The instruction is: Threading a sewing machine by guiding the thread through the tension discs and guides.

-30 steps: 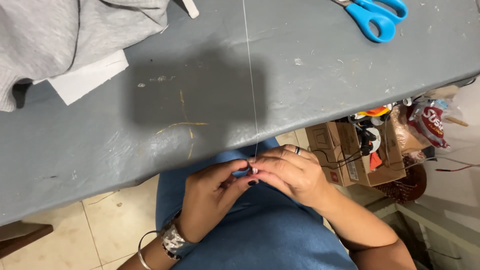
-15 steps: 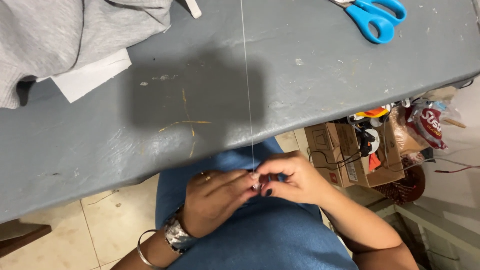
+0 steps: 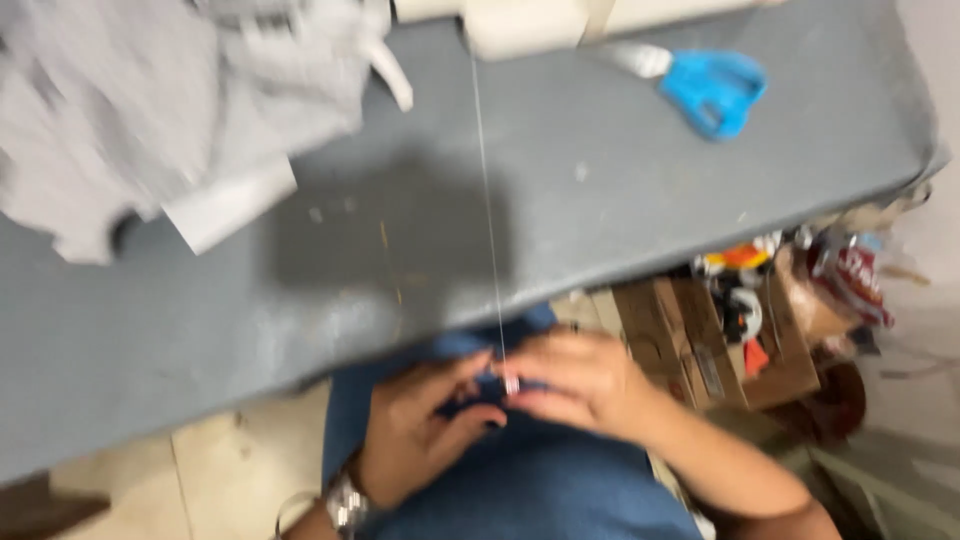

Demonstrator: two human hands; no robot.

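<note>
below the table edge: both hands meet over the lap, on blue cloth (image 3: 540,490), with the whole view blurred by motion.
left hand (image 3: 415,435): fingers curled inward toward the meeting point, thumb and forefinger seemingly pinched at the thread's lower end; the blur keeps me from telling if they truly clamp it. a metal watch (image 3: 345,500) sits at the wrist.
right hand (image 3: 585,380): fingers bent and closed toward the same spot, fingertips touching or nearly touching those of the left hand; grasp looks pinched on something small, what exactly cannot be told.
thread (image 3: 488,200): a thin pale line, taut, running from the pale blocks (image 3: 520,25) at the far edge of the table, across the top and down to the fingertips.
table (image 3: 300,300): grey-blue surface, scuffed, tilted across the view.
scissors (image 3: 710,85): blue handles, lying on the far right of the table, well apart from the hands.
grey fabric (image 3: 150,110): heaped at the far left, with a white piece beneath it.
cardboard box (image 3: 720,335): on the floor to the right, cluttered with small objects.
step in hand: by my reading, fine finger work at the thread's end, such as knotting or threading.
next move calls for: steady fingertips, thread kept taut, a firm pinch.
</note>
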